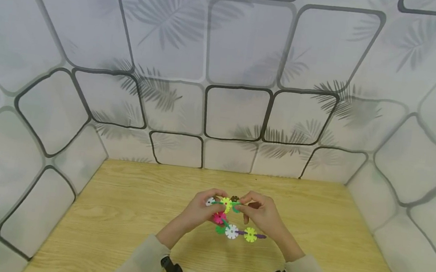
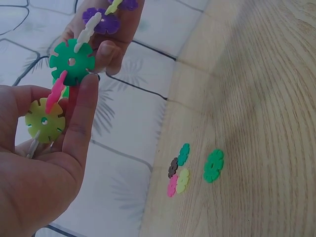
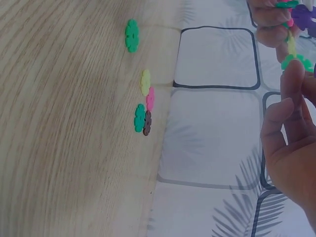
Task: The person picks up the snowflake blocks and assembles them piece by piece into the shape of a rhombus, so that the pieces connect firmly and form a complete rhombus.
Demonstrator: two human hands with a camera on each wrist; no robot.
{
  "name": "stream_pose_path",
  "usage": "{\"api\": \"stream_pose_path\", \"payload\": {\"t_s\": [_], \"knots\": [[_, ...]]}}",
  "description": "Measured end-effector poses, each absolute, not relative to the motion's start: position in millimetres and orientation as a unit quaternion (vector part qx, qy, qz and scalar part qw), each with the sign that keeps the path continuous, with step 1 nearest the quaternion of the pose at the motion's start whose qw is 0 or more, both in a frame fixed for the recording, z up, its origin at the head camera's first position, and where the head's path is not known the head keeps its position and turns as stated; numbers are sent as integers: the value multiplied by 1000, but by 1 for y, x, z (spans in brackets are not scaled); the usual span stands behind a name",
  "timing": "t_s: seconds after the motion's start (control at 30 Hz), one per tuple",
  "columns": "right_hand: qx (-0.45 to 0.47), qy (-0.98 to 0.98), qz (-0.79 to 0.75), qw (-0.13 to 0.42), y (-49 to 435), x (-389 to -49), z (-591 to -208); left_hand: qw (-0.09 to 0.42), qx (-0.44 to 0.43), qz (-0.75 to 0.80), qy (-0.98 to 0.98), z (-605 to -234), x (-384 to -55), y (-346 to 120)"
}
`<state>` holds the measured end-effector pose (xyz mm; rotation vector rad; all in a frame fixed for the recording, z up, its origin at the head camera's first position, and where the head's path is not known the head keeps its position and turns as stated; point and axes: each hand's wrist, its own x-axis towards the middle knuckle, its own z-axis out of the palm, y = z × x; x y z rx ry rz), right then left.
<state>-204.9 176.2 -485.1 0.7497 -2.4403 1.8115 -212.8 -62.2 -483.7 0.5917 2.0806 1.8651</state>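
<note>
Both hands hold a chain of slotted plastic flower-shaped discs, joined edge to edge, above the table. The left hand (image 1: pixel 203 208) grips its left part; in the left wrist view a yellow disc (image 2: pixel 45 122) lies between thumb and fingers, slotted into a pink disc (image 2: pixel 56 91) that joins a green disc (image 2: pixel 71 61). White and purple discs (image 2: pixel 101 21) follow. The right hand (image 1: pixel 263 213) pinches a green disc (image 3: pixel 296 63) at its fingertips. Below the hands, the chain's lower stretch shows a white disc (image 1: pixel 231 232), a yellow disc (image 1: pixel 250 235) and a purple disc (image 1: pixel 261 236) at its end.
On the wooden table (image 1: pixel 132 216) lie loose discs: a green one (image 2: pixel 214 166) apart, and a cluster of yellow (image 2: pixel 182 180), pink (image 2: pixel 172 186), brown (image 2: pixel 173 168) and green (image 2: pixel 183 154). Patterned wall panels (image 1: pixel 237 111) enclose the table at the back and sides.
</note>
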Motion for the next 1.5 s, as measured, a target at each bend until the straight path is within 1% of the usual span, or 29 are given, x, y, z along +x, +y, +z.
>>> {"api": "stream_pose_path", "payload": {"t_s": [0.47,0.8,1.0,1.23,1.33,1.5], "knots": [[256,-771,583,10,178,-209,-490,142,206,644,723,-484,-214,-61],[264,-763,590,1,180,-211,-490,144,205,645,722,-482,-213,-60],[251,-784,567,12,178,-211,-489,127,212,638,730,-482,-213,-59],[250,-789,561,6,178,-211,-486,116,216,626,740,-483,-215,-58],[264,-790,553,14,178,-210,-484,114,215,621,745,-481,-213,-57],[307,-792,526,47,180,-212,-485,114,210,619,748,-478,-211,-56]]}}
